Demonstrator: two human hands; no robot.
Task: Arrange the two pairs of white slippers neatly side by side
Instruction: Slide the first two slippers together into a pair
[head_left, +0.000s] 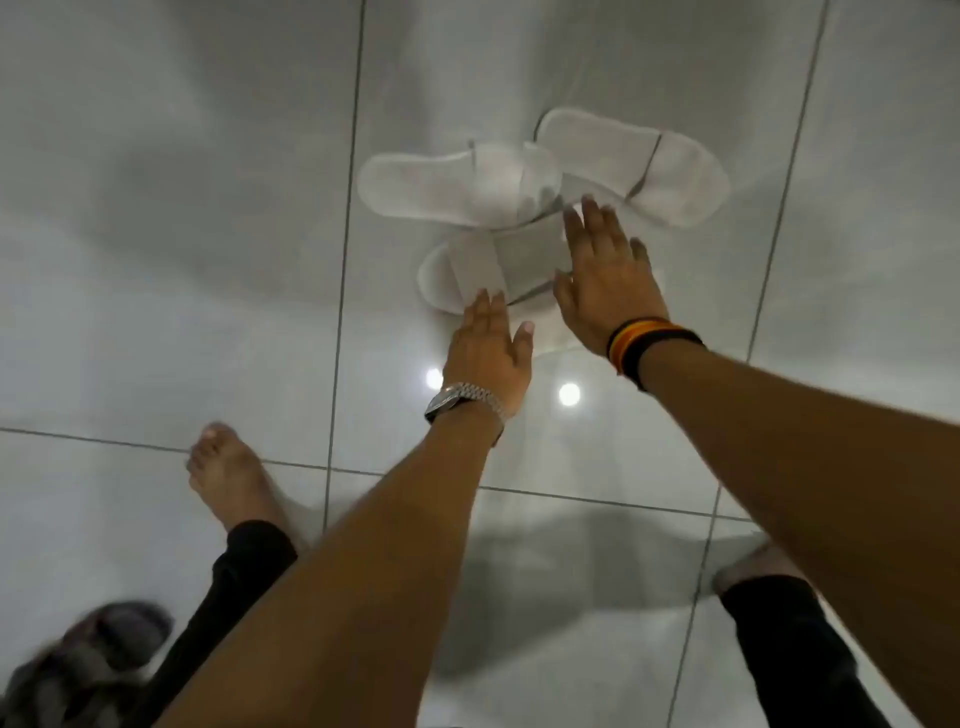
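White slippers lie in a loose heap on the glossy tiled floor. One slipper (441, 184) lies sideways at the left, another (639, 166) angles off to the upper right, and a third (467, 273) sits nearest me, partly under the others. My left hand (488, 348), with a metal watch at the wrist, hovers flat just below that near slipper, fingers apart. My right hand (605, 275), with a striped wristband, is spread over the heap's right side and hides part of it. Neither hand holds anything. A fourth slipper cannot be made out clearly.
My bare left foot (228, 473) stands on the tiles at lower left, my right foot (753, 569) at lower right. A dark grey sandal (119, 631) lies blurred in the bottom-left corner. Ceiling lights reflect on the floor (156, 260) near my wrists.
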